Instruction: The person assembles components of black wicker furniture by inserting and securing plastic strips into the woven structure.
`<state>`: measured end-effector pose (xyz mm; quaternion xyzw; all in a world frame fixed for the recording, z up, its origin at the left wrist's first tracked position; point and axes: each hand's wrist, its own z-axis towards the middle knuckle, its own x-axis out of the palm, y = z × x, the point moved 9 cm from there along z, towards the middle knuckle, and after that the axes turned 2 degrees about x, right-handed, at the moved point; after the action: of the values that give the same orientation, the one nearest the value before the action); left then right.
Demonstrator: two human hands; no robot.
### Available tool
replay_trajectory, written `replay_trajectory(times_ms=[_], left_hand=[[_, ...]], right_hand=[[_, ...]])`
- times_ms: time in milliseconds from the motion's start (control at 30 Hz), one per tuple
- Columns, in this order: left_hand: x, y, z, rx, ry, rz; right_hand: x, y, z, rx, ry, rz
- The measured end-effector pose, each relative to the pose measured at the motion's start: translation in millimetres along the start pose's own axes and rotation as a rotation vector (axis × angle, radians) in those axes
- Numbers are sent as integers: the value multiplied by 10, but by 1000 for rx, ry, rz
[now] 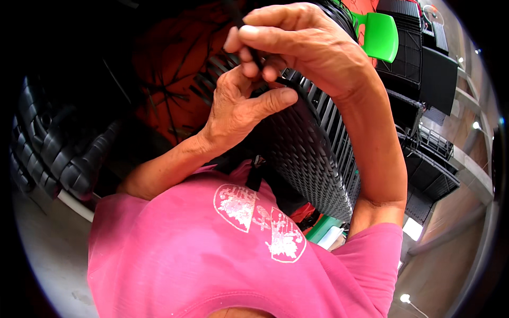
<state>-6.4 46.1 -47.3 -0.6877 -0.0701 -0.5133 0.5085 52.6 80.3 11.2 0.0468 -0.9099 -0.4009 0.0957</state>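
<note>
A black woven panel [299,140] with closely plaited flat strips stands tilted in front of my body, its upper end at my hands. My left hand [236,108] is closed at that upper end, thumb stretched along the woven side and the other fingers curled and partly hidden. Above it, my right hand [307,45] arches over from the right and pinches a dark, thin strip [256,57] between thumb and fingers. The strip runs down toward the panel's edge between the two hands. Where it meets the weave is hidden by my fingers.
Loose dark strips lie on an orange-red surface [172,63] beyond my left arm. Dark woven furniture [58,138] stands at the left. A green chair [382,37] and stacked black wicker furniture [405,69] are at the far right. Something green [321,230] sits below the panel.
</note>
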Motion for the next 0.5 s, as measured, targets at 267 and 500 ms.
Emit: replay_trajectory(times_ms=[267, 500], left_hand=[[-17, -6, 50, -99, -183, 34], [-26, -61, 87, -92, -127, 25]], right_hand=[[17, 111, 15, -114, -176, -53], [-373, 66, -1034, -594, -971, -503]])
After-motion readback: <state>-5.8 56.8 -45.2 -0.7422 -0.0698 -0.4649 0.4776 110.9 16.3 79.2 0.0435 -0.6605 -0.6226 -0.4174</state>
